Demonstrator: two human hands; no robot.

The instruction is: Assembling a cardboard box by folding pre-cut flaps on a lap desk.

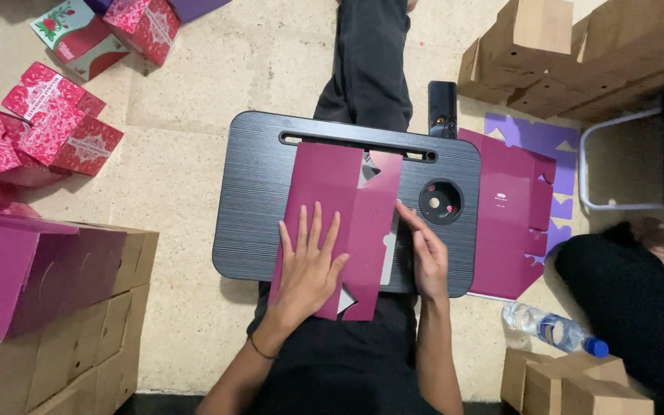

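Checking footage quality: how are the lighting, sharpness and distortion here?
Head view: soft even light, faint shadows under the left hand and right hand on the maroon card blank; mostly sharp; no strong glare on the black lap desk; slight wide-angle stretch at edges.

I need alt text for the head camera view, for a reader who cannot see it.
Seen from above, a person's left hand presses flat on a dark pink flat cardboard box blank lying on a black lap tray, while the right hand touches its right edge. Finished pink boxes lie on the floor at left.
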